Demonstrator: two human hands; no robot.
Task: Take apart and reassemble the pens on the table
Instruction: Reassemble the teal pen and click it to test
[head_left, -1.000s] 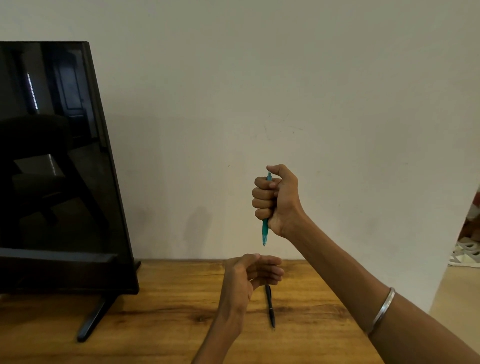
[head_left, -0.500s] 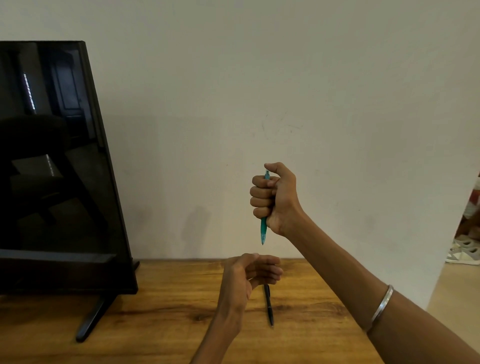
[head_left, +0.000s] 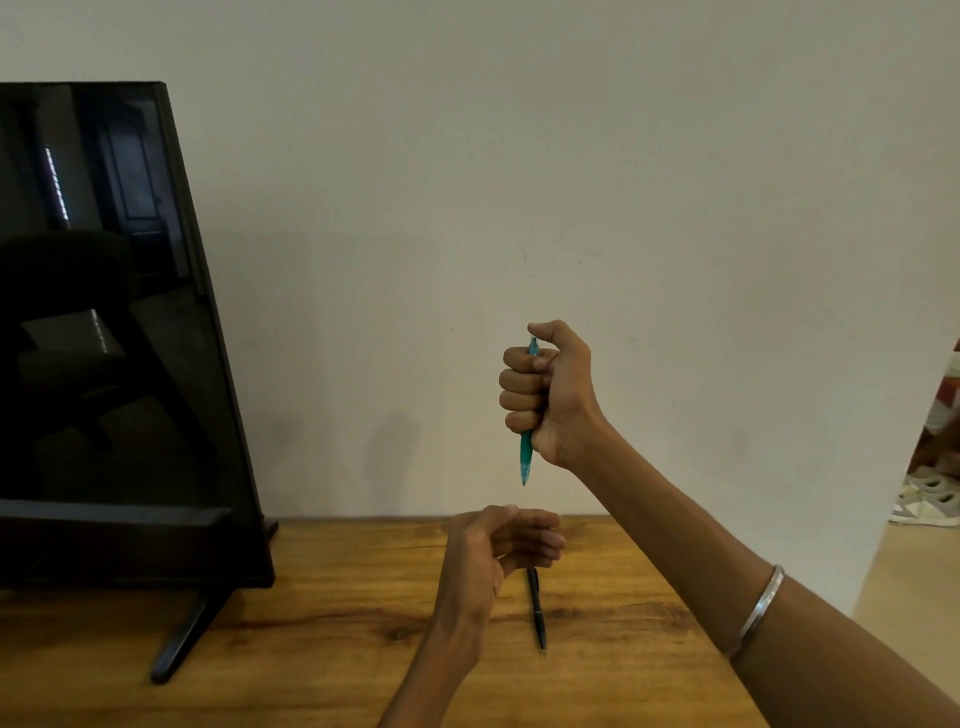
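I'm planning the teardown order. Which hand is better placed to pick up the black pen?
Left, probably. The left hand hovers loosely curled, seemingly empty, right over the black pen on the table. The right hand is raised, gripping the teal pen.

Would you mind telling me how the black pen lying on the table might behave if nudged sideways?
The black pen looks slim and round, so it would probably roll on the smooth wooden table. It seems stiff and light, likely sliding easily.
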